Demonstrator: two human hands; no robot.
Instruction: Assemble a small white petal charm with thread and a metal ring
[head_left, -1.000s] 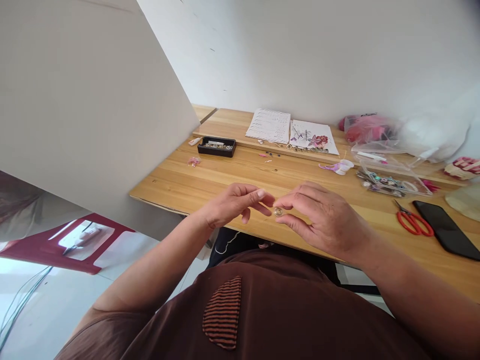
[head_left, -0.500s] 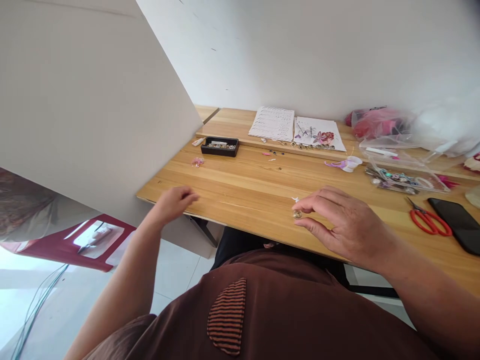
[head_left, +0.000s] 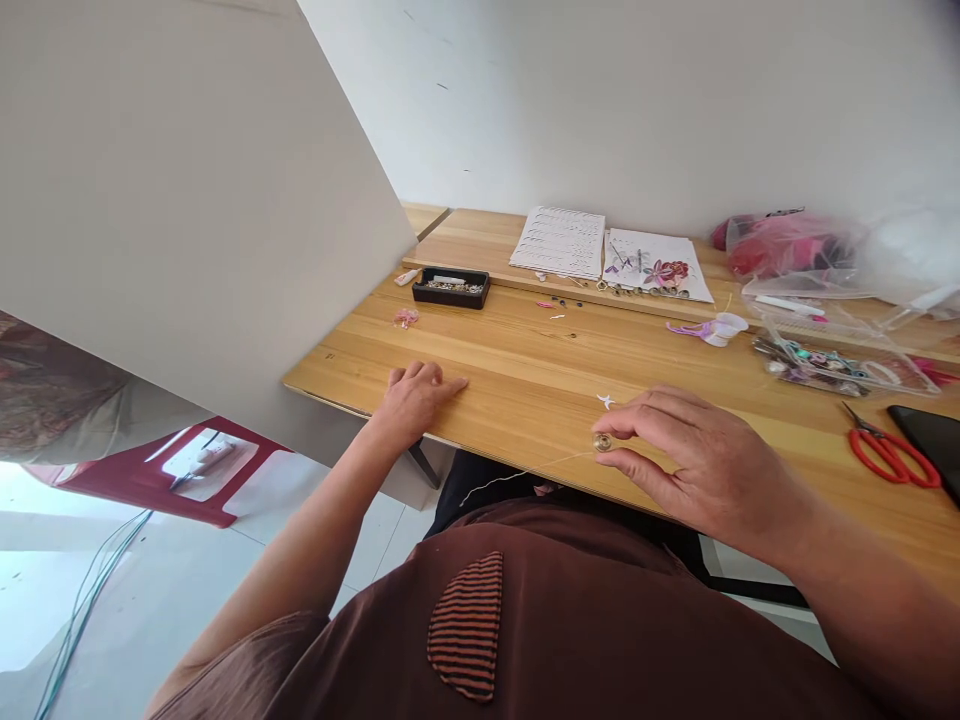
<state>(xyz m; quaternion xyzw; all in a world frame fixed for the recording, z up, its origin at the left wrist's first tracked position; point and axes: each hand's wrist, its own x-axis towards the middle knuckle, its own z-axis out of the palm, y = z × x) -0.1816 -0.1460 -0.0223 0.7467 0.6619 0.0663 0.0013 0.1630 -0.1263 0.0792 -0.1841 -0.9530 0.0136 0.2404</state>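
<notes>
My right hand (head_left: 694, 455) pinches a small round thread bobbin (head_left: 601, 441) between thumb and forefinger, just above the table's front part. A pale thread (head_left: 499, 482) trails left from the bobbin and hangs over the table edge. My left hand (head_left: 416, 400) is at the table's front edge, palm down, its forefinger stretched to the right and nothing seen in it. Just behind the bobbin lies a small white scrap (head_left: 605, 401). To the right of my right hand are red-handled scissors (head_left: 889, 455).
A black tray of beads (head_left: 450, 300) stands at the back left, near a pink clump (head_left: 406, 318). Papers (head_left: 559, 243) lie on the raised ledge. At right are a white spool (head_left: 724, 330), a clear box (head_left: 817, 365) and a phone (head_left: 930, 435). A partition (head_left: 187, 180) bounds the left.
My left hand has moved right and down to the table, and its fingers have opened. The thread now hangs visibly over the table edge. My right hand still holds the bobbin.
</notes>
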